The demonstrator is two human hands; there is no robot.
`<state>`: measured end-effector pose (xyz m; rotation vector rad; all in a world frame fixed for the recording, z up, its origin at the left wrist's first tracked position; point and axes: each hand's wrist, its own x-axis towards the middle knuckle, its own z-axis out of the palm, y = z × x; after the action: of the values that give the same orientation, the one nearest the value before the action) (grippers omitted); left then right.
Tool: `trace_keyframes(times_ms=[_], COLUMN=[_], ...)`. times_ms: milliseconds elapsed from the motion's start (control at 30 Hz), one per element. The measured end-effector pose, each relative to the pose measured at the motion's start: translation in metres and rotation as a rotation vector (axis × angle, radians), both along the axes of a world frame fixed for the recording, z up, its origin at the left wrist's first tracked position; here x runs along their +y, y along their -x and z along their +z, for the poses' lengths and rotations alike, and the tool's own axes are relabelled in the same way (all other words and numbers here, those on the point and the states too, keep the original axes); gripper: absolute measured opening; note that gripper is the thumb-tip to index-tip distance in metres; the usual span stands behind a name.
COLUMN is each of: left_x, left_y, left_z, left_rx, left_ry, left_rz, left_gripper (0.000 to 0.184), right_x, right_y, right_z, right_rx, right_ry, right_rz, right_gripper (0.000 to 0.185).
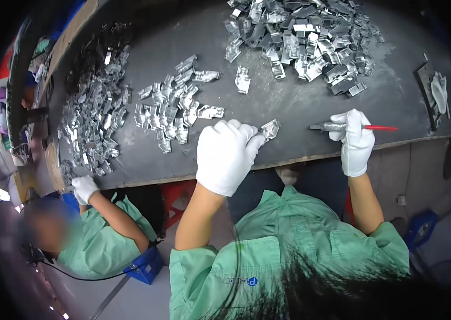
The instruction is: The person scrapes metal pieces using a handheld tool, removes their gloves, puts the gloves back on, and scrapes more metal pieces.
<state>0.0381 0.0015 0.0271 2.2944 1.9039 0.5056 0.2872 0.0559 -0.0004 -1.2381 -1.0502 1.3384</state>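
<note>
My left hand (227, 154), in a white glove, pinches a small clear, shiny part (271, 129) between thumb and fingers, just above the dark table. To the right, my gloved right hand (354, 140) is wrapped round a pen-like tool (336, 127) with a grey tip pointing left and a thin red end pointing right. The tool's tip and the clear part are apart. A loose group of similar shiny parts (169, 104) lies beyond and left of my left hand. One single part (242, 80) lies between that group and a large pile.
The large pile of shiny parts (311, 40) covers the table's far side. Another long heap (95, 114) lies at the left. A white item on a dark strip (439, 93) is at the right end. A co-worker (103, 234) in green sits at the lower left, gloved hands by the table edge.
</note>
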Motion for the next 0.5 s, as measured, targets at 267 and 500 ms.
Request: trace_keyframes(times_ms=[267, 500], left_x=[0.016, 0.024], left_y=[0.002, 0.007], left_z=[0.017, -0.012], left_rx=[-0.124, -0.225], left_ry=[-0.171, -0.003], left_rz=[-0.116, -0.3], left_gripper=[0.018, 0.031], right_x=[-0.02, -0.036], right_y=[0.01, 0.014], right_z=[0.013, 0.023], right_rx=[-0.073, -0.078], right_ry=[0.007, -0.085], right_rz=[-0.025, 0.094], right_gripper=[0.036, 0.035])
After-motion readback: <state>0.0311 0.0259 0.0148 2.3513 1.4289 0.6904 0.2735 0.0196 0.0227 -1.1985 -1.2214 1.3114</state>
